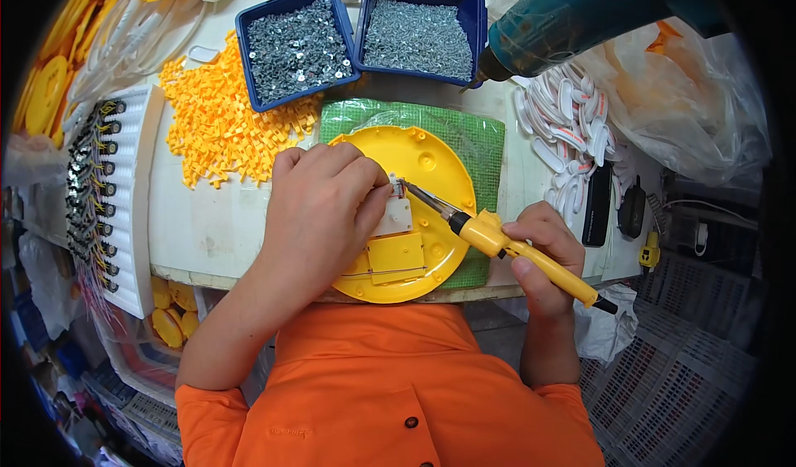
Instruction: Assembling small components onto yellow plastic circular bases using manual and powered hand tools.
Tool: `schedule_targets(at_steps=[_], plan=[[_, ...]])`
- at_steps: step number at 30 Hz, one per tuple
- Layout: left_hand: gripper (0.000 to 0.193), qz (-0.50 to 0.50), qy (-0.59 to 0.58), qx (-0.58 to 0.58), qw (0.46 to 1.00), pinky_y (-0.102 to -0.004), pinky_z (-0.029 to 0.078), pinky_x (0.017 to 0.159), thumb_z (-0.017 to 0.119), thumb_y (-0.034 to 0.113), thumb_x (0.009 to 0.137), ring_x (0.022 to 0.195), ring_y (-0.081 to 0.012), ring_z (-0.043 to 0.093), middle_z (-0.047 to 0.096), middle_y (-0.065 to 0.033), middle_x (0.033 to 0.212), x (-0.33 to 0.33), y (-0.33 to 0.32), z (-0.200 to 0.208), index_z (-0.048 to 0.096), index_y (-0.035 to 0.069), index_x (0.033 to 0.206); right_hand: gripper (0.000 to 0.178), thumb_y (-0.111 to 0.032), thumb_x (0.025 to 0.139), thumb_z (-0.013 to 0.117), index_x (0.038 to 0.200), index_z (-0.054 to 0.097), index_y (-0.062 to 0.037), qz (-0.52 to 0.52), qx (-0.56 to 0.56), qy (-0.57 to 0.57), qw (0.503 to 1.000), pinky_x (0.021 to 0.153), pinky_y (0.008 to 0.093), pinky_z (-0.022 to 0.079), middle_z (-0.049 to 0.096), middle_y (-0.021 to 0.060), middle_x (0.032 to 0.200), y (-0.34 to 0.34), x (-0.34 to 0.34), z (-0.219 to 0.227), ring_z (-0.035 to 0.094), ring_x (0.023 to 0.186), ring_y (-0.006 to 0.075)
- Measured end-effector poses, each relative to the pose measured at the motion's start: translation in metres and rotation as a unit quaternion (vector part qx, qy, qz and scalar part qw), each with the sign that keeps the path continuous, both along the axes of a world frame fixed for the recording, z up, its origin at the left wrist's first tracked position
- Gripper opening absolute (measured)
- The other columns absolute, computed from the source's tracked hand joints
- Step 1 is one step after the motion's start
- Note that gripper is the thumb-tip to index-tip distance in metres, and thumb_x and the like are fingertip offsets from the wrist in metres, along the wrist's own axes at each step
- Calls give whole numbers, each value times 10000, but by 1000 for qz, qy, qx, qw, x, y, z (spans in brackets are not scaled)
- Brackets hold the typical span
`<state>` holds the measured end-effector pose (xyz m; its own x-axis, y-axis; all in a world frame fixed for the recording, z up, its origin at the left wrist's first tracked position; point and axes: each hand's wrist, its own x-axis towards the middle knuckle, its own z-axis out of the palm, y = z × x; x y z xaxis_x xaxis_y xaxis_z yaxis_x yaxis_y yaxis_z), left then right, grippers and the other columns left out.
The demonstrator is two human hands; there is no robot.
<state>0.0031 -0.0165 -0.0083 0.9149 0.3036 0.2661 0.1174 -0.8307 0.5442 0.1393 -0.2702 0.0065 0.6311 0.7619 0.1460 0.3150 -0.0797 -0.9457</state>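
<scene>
My right hand [545, 247] is closed round the yellow handle of a soldering iron [482, 232]. The iron's metal tip points up and left, to the top of a small white plate [399, 218] inside a round yellow plastic shell [448, 173]. My left hand [325, 198] rests over the shell's left side, fingertips pinched beside the iron's tip; what they hold is hidden. Below the white plate, a yellow rectangular section [396, 256] with a thin metal rod shows in the shell. A green mat [489, 148] lies beneath the shell.
Two blue bins [257, 73] of small metal parts and screws stand behind the mat. Left are a pile of yellow plastic pieces [220, 123] and a white foam tray [137, 218] of wired components. A teal power driver [572, 15] hangs at upper right, above white curved parts [560, 123].
</scene>
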Motion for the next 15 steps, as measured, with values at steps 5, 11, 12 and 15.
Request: schedule_targets(at_steps=[5,11,12,15], plan=[[124,-8,0,13,1000,-402,395,818,770,163,844,876,-228,607,616,-32,877,-1,1,-3,663,112,879,367,-105,748,673,1089,741,13,1,1,-5,1000,782,302,467,605,106,908,0,0,-1,555,831,192],[124,-8,1,16,1000,-403,395,822,769,162,844,879,-229,608,613,-33,875,-1,1,-2,662,111,878,368,-143,751,683,1076,741,20,-11,10,1,1000,790,303,461,599,98,908,-1,-2,2,553,844,188],[124,-8,2,16,1000,-403,395,822,769,162,844,879,-229,608,613,-33,875,-1,1,-3,662,111,878,368,-143,751,683,1076,741,20,-11,10,1,1000,790,303,461,599,98,908,-1,-1,2,553,844,188],[126,-10,4,14,1000,-403,395,822,768,162,844,878,-229,608,613,-33,874,-1,1,-3,657,110,872,364,-157,751,685,1064,739,22,-25,15,4,1000,792,300,457,597,97,910,-1,-2,4,550,848,185]])
